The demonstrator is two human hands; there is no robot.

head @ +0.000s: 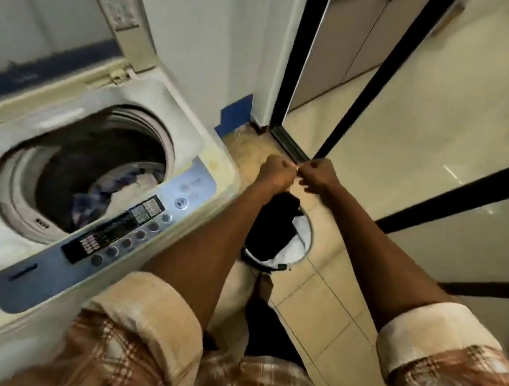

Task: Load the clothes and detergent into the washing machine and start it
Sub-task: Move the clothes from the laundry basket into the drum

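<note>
Washing machine sits at your left, top-loader, lid raised against the wall. Drum open; clothes in blues and pale cloth lie low inside it. Control panel runs along the near edge, blue-grey, with a row of round buttons and a dark display.

Both your arms reach forward, past the machine's right front corner, over the floor. Left hand and right hand meet knuckle to knuckle, fingers curled tight. They appear to pinch something very small between them, a pale-reddish speck at the meeting point; too small and blurred to name. Cannot tell what it is, nor whether each hand truly grasps it.

Directly below your hands: a round laundry basket on the tiled floor, just beside the machine, holding dark and white fabric. Rolled plaid sleeves at both elbows.

To the right, a black-framed sliding door stands open; glossy floor beyond. Blue tape patch low on the wall corner.
</note>
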